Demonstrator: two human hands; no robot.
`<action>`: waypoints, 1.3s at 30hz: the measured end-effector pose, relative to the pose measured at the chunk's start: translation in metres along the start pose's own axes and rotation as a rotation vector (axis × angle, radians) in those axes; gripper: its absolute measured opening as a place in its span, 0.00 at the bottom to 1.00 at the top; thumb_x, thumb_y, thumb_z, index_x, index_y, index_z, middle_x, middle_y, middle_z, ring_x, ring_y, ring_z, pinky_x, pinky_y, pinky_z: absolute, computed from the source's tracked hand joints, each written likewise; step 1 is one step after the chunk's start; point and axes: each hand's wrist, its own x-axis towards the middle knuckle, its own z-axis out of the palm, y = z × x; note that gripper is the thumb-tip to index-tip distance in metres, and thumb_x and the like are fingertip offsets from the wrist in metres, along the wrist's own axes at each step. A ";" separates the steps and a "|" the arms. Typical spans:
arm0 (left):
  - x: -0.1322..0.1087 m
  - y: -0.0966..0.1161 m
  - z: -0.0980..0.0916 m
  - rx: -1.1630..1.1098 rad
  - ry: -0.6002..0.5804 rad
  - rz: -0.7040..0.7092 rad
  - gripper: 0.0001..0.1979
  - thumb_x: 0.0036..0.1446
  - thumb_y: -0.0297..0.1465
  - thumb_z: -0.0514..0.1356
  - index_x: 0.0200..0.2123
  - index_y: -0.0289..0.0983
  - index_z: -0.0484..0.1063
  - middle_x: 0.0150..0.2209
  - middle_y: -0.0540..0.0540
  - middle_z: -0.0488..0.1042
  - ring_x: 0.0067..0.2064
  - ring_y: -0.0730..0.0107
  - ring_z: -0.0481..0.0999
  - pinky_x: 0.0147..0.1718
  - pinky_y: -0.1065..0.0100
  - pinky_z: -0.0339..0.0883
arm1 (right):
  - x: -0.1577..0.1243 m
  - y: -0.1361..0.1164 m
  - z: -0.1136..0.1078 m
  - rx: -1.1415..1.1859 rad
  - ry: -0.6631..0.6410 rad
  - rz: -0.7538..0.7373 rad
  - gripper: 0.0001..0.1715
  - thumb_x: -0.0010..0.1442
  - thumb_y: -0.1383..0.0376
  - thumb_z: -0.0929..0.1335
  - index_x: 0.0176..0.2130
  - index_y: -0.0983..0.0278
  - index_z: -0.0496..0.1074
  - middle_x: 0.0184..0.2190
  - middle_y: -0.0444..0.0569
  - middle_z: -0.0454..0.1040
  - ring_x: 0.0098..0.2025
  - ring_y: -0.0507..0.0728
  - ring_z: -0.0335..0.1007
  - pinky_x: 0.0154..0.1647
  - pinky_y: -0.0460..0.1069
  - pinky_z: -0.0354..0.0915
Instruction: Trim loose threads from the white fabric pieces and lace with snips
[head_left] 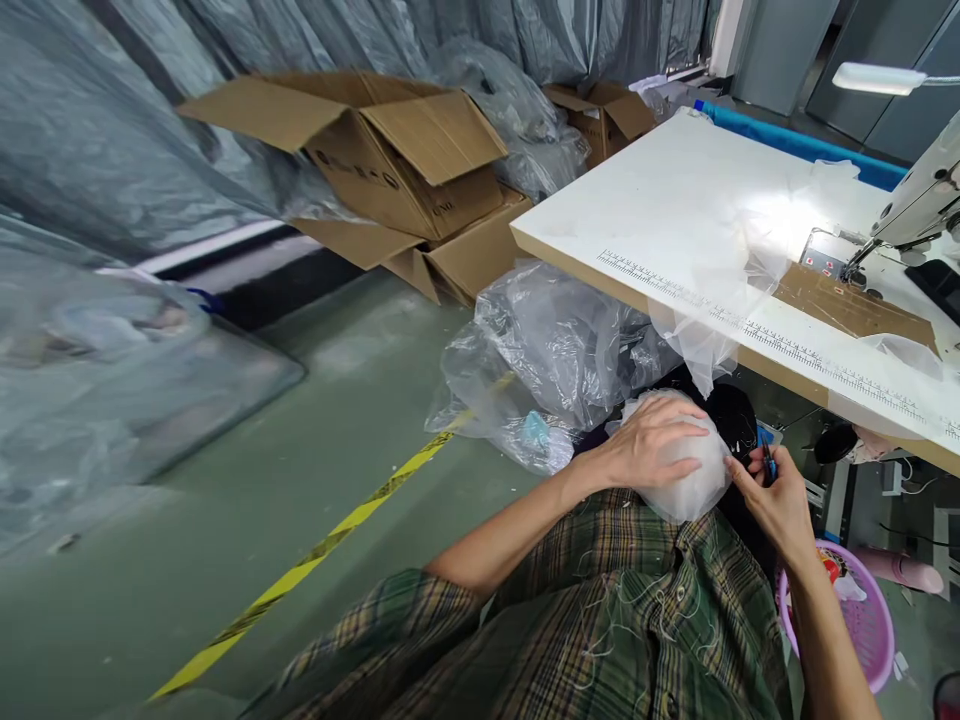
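Note:
A rounded piece of white sheer fabric (686, 490) rests on my lap, below the table's front edge. My left hand (660, 440) is wrapped over its top with the fingers somewhat apart; the thumb is hidden. At the fabric's right edge, my right hand (776, 495) pinches the border between thumb and finger. That same hand also holds small dark-blue thread snips (769, 465) in its curled fingers; their blades are too small to make out. Loose white threads (622, 630) cling to the plaid shirt.
A sewing machine (915, 200) stands on the white table (637, 190), with sheer scraps (701, 350) hanging off its edge. Clear plastic bags (555, 340) lie beneath. Open cardboard boxes (397, 170) stand beyond. A pink basket (881, 620) sits at right; yellow-black tape (330, 545) crosses the floor.

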 end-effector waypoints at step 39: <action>-0.024 0.010 -0.038 -0.789 -0.023 -0.566 0.18 0.49 0.43 0.69 0.29 0.34 0.72 0.26 0.50 0.73 0.28 0.75 0.72 0.30 0.71 0.67 | -0.035 -0.055 0.037 0.242 -0.488 -0.147 0.19 0.60 0.50 0.68 0.32 0.63 0.71 0.22 0.42 0.69 0.22 0.50 0.60 0.22 0.45 0.58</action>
